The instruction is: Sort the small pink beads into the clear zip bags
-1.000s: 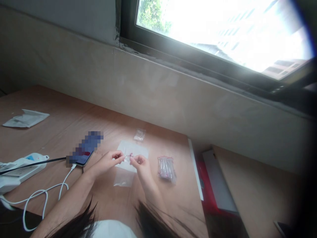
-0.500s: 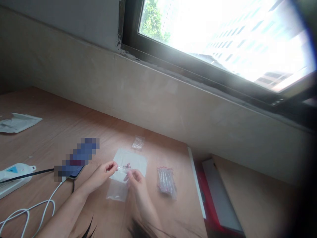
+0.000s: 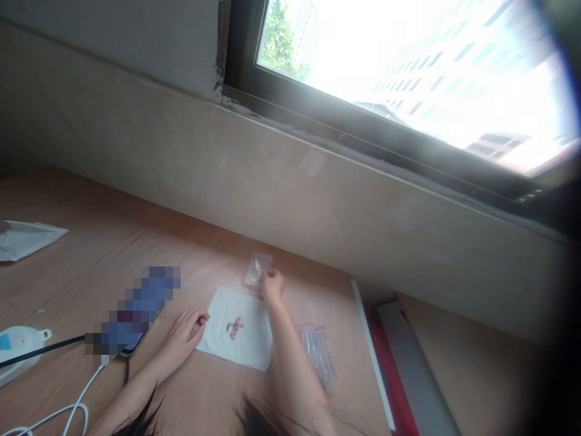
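Observation:
A white sheet [image 3: 252, 357] lies on the table with several small pink pieces [image 3: 236, 327] and a darker bit on it. My left hand [image 3: 189, 327] rests at the sheet's left edge, fingers curled in, and nothing shows in them. Beyond the sheet's far edge, my right hand [image 3: 273, 286] is closed at the right side of a small clear zip bag [image 3: 256, 270]; its fingertips are partly hidden. Beside my right forearm lies a bundle of clear zip bags [image 3: 320, 351] with red seals, partly covered by the arm.
To the left lie a phone [image 3: 140, 315], blurred out, with a white cable [image 3: 82, 396] and a white power strip [image 3: 22, 348]. A crumpled white packet [image 3: 31, 239] sits farther back. The table [image 3: 149, 242] ends at a pale edge strip [image 3: 374, 357] on the right.
Both hands were together over the sheet with a clear bag. My right hand has moved away to the small bag at the back; my left drew back leftward. The clear bag before the sheet is gone.

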{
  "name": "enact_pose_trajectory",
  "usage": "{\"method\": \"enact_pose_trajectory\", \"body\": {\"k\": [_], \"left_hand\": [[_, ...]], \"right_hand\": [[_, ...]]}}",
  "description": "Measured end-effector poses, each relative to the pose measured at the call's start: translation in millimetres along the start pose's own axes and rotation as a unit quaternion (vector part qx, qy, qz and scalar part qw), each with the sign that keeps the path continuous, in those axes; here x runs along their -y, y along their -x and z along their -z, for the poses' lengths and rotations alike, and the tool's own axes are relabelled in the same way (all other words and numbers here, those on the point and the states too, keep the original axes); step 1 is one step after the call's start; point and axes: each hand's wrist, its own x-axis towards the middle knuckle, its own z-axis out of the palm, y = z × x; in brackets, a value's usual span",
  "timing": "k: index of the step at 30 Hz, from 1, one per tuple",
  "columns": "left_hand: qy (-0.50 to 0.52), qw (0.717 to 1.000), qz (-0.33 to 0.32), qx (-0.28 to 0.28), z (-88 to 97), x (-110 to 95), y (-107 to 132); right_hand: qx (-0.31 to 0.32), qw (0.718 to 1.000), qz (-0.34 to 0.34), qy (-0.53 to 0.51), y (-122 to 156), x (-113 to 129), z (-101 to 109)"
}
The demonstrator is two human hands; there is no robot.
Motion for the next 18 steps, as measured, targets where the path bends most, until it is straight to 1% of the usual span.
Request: {"method": "enact_pose_trajectory", "body": {"k": [3, 7, 12, 14, 15, 16, 18], "left_hand": [[-0.014, 1.0, -0.009, 0.002, 0.0, 0, 1], [-0.038, 0.999, -0.025, -0.011, -4.1, 9, -1], [-0.067, 0.996, -0.047, -0.018, -5.7, 15, -1], [-0.074, 0.996, -0.052, -0.018, -4.5, 14, -1], [-0.077, 0.995, -0.054, -0.016, -3.7, 13, -1], [-0.081, 0.995, -0.054, -0.015, -2.9, 12, -1], [-0.088, 0.995, -0.053, -0.011, -1.6, 10, 0]], "right_hand": [[-0.017, 0.999, 0.008, 0.047, -10, -6, -6], [-0.014, 0.995, 0.033, 0.096, -8, -12, -7], [-0.017, 0.989, 0.065, 0.131, -1, -3, -2], [-0.032, 0.986, 0.079, 0.142, 8, 4, 7], [-0.042, 0.984, 0.097, 0.145, 15, 7, 15], [-0.052, 0.98, 0.12, 0.147, 23, 9, 25], [-0.074, 0.971, 0.176, 0.146, 41, 8, 53]]}}
